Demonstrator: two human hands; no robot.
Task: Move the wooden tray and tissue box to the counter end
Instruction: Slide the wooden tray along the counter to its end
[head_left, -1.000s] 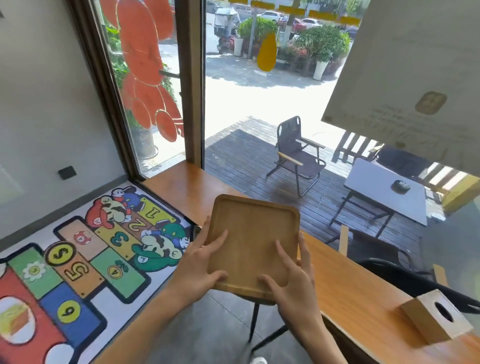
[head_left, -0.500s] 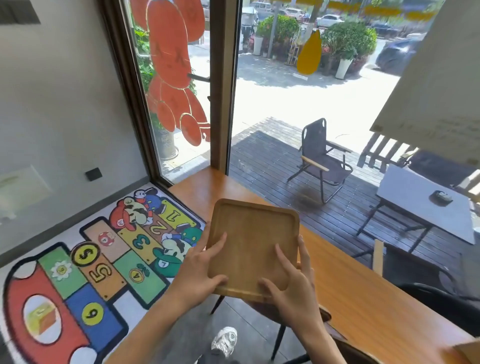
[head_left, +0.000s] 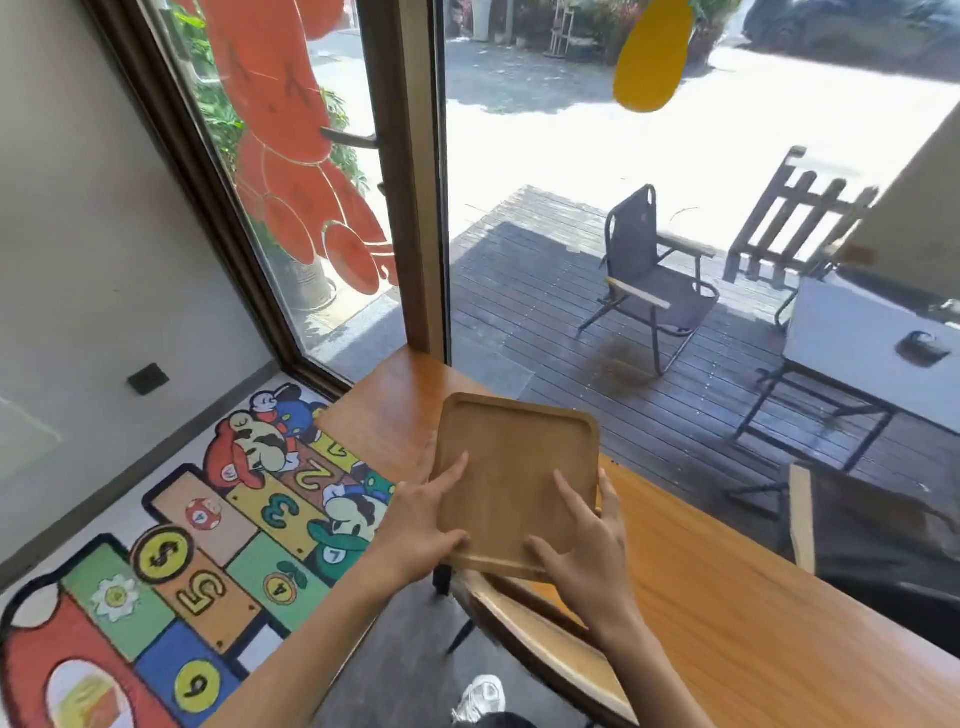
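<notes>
A square wooden tray (head_left: 519, 457) with a raised rim is held in the air over the near edge of the wooden counter (head_left: 727, 597). My left hand (head_left: 423, 525) grips its left near corner, thumb on top. My right hand (head_left: 587, 551) grips its right near corner the same way. The counter's end (head_left: 395, 395) lies just beyond the tray, against the window frame. The tissue box is out of view.
A wooden chair back (head_left: 540, 639) stands under my hands beside the counter. A colourful hopscotch mat (head_left: 197, 545) covers the floor to the left. The window (head_left: 649, 208) runs along the counter's far side. A shoe (head_left: 480, 696) shows at the bottom.
The view has swung left along the counter and closer to its end. The tissue box at the lower right has left the frame. Both hands keep the tray.
</notes>
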